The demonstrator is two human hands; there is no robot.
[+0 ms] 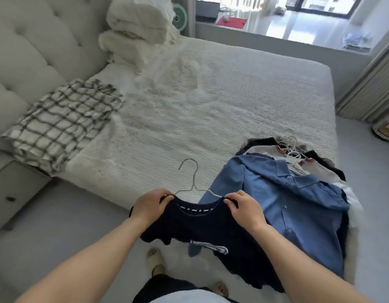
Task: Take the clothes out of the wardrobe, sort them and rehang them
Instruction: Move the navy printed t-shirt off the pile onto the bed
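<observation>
At the foot of the bed [211, 106], a pile of hangered clothes [298, 182] lies right. Before it, navy top [200, 226] on wire hanger [190, 171]; left hand [151, 204] and right hand [243, 206] grip its shoulders, fingers curled.

A checked pillow [64, 123] lies against the tufted headboard [36, 40]. Folded cream bedding [136, 29] sits stacked on the bed [211, 95]. A green fan [180, 16] stands behind it.
</observation>
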